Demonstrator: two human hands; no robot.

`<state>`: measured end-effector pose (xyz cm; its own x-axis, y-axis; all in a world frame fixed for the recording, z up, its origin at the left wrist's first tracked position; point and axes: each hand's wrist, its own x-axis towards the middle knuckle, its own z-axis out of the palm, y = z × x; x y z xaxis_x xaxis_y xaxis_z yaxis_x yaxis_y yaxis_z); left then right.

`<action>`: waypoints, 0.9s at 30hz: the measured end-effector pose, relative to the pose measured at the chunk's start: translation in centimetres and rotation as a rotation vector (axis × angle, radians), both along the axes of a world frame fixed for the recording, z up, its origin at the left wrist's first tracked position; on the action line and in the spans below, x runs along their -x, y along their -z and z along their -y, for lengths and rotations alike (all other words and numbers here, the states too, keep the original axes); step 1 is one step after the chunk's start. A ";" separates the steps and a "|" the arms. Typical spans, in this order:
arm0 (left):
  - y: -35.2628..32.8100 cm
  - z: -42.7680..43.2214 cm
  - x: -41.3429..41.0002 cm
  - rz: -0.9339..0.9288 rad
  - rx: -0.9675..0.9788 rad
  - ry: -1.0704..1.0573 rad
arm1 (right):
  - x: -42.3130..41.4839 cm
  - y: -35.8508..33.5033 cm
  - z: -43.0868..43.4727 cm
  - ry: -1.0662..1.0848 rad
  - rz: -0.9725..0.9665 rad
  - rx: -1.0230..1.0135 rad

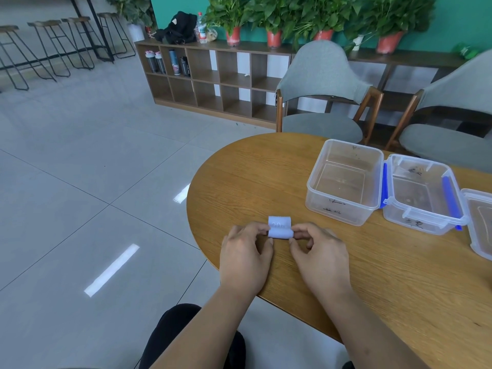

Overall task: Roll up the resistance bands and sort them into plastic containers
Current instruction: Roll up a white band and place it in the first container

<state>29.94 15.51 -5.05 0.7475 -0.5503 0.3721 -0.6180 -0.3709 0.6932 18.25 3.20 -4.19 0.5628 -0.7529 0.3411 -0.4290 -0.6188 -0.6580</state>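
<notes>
The left hand (246, 258) pinched the left end of the band (280, 227) between thumb and curled fingers, and the right hand (319, 258) pinched the right end the same way, so both were closed on it. The band, pale lilac, was mostly rolled into a short cylinder lying crosswise between the hands. A flat tail spread out on the far side of the roll, and the faint print on it was too small to read. The band rested on the table (253, 177), a wooden oval, near the edge closest to the person. Farther off to the right stood 3 clear open-topped boxes in a row: the first box (338, 213) nearest the band, the second box (415, 223) with blue clips just beside it, and the third box (478, 247) cut off by the right edge. Dark scribbles marked the walls of the first 2. Behind the table stood 2 grey chairs (319, 75), then a low brown shelf (213, 46) with plants (231, 12) in red pots on top. 4 stools (45, 23) stood far left on the grey tiled floor (80, 155)
</notes>
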 end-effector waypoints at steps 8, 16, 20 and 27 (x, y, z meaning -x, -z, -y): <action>0.0 0.1 0.1 0.012 -0.018 -0.018 | -0.2 0.4 0.1 0.012 -0.004 0.034; 0.0 0.2 0.1 0.025 -0.019 -0.042 | -0.2 0.4 0.2 0.024 0.009 0.042; 0.1 0.2 0.0 0.042 -0.033 -0.033 | -0.3 0.5 0.1 0.013 -0.033 0.070; -0.1 0.1 0.1 0.010 -0.006 -0.032 | -0.2 0.7 0.4 0.015 -0.030 0.062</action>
<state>29.82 15.38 -4.98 0.7611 -0.5282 0.3764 -0.6126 -0.3946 0.6849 18.49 2.82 -4.88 0.5623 -0.7392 0.3707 -0.4576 -0.6515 -0.6051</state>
